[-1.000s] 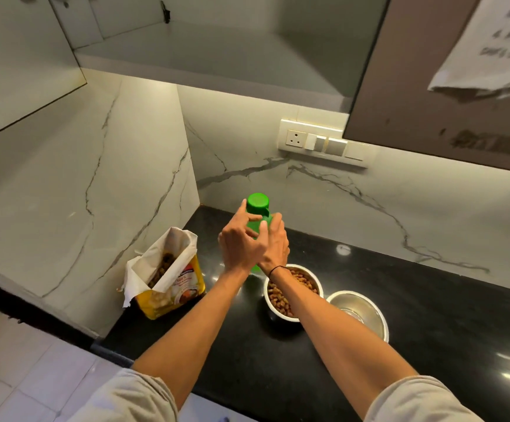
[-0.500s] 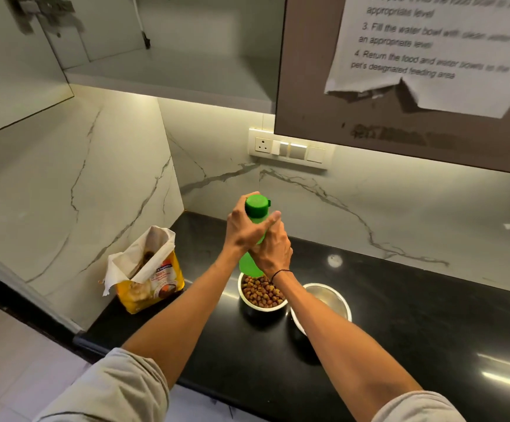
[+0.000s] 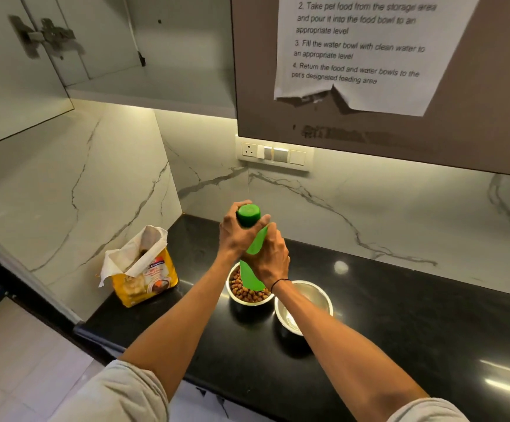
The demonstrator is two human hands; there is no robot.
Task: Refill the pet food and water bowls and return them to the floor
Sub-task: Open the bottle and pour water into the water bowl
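Observation:
A green bottle point(image 3: 252, 277) is held upright above the black counter. My left hand point(image 3: 235, 236) wraps its green cap point(image 3: 248, 214) at the top. My right hand point(image 3: 270, 258) grips the bottle's body lower down. Just behind the bottle's base stands a steel bowl point(image 3: 249, 295) full of brown kibble. To its right is a second steel bowl point(image 3: 316, 295), partly hidden by my right forearm; it looks nearly dry inside.
An open yellow pet food bag point(image 3: 144, 277) stands at the counter's left end by the marble wall. The black counter point(image 3: 415, 330) stretches right. An open upper cabinet point(image 3: 144, 56) and a closed door with a paper note point(image 3: 354, 53) hang overhead. A socket panel point(image 3: 273, 153) is on the backsplash.
The bottle has been lifted a little and drawn toward me, now in front of the kibble bowl. My left hand has slid up onto the cap. The view has tilted upward.

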